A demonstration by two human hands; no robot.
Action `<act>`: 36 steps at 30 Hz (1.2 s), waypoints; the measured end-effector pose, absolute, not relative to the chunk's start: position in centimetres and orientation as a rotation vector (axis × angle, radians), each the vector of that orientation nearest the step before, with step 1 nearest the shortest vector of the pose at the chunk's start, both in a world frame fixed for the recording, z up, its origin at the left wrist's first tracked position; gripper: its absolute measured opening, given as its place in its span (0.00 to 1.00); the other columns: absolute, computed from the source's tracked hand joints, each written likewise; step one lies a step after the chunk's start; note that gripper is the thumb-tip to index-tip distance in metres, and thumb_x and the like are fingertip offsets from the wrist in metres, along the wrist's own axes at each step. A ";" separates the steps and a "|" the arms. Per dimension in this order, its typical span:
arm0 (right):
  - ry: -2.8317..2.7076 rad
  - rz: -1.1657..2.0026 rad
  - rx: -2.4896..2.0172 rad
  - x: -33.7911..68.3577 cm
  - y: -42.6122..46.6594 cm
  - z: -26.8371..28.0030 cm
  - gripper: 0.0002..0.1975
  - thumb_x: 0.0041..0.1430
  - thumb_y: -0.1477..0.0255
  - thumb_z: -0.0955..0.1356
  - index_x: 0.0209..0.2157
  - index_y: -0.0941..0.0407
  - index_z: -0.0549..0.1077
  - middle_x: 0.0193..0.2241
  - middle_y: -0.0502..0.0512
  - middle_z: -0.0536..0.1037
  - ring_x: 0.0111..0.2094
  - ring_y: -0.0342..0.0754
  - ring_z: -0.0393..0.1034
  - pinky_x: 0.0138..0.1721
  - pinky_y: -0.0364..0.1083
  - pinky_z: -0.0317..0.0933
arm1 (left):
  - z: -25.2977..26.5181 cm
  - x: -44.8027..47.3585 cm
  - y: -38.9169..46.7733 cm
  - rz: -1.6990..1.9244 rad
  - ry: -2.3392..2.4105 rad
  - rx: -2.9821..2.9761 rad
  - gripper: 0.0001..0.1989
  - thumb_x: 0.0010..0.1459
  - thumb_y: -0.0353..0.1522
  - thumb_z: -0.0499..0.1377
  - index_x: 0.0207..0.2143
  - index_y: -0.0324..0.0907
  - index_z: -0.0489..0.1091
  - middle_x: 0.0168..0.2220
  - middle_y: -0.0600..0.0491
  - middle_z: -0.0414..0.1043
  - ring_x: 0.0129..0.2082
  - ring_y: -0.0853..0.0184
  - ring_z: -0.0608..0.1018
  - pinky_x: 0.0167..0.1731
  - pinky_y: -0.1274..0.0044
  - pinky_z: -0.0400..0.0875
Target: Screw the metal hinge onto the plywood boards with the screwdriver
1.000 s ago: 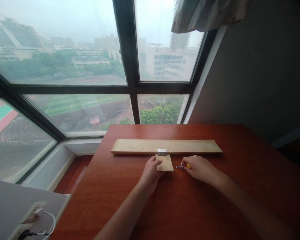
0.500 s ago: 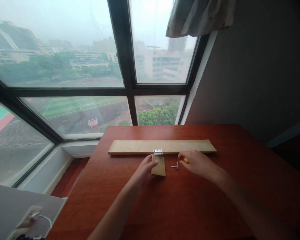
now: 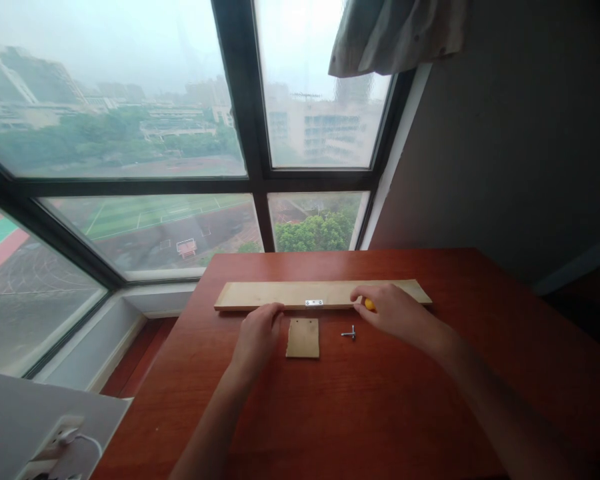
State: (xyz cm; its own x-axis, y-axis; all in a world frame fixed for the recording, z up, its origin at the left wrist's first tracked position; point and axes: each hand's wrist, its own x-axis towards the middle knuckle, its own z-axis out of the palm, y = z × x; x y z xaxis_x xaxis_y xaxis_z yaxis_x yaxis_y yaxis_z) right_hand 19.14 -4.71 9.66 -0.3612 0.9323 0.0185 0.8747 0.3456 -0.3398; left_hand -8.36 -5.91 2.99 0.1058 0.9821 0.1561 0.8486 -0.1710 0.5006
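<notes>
while left hand (image 3: 257,335) touches long plank (image 3: 280,294), no legible writing.

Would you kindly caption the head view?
Hands at a long plank; small wood piece lies loose.

No readable text or labels.

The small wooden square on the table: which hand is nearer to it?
Left. The left hand lies just beside the small wooden square, on its left; the right hand is farther off, up at the long board.
</notes>
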 end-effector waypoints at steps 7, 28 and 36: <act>-2.404 0.358 -1.593 17.7 -4.1 10.8 0.12 0.61 0.69 0.63 0.41 0.53 0.76 0.35 0.54 0.81 0.35 0.49 0.75 0.35 0.43 0.60 | 4.9 -7.5 -3.5 0.587 2.065 2.195 0.16 0.65 0.37 0.47 0.45 0.43 0.73 0.36 0.45 0.77 0.42 0.55 0.77 0.42 0.69 0.65; -2.162 0.278 -1.299 16.0 -1.9 12.7 0.10 0.58 0.73 0.65 0.39 0.54 0.77 0.35 0.51 0.81 0.35 0.46 0.75 0.38 0.43 0.65 | 0.4 -9.6 0.2 0.346 1.593 2.528 0.26 0.61 0.47 0.53 0.59 0.48 0.62 0.62 0.44 0.62 0.61 0.53 0.62 0.61 0.57 0.48; -2.108 0.251 -1.211 14.8 -1.6 14.3 0.09 0.59 0.72 0.65 0.39 0.54 0.76 0.31 0.49 0.80 0.32 0.44 0.75 0.35 0.42 0.65 | 0.5 -10.3 -0.1 0.350 1.648 2.470 0.31 0.58 0.47 0.57 0.61 0.47 0.59 0.64 0.43 0.59 0.64 0.49 0.59 0.61 0.54 0.48</act>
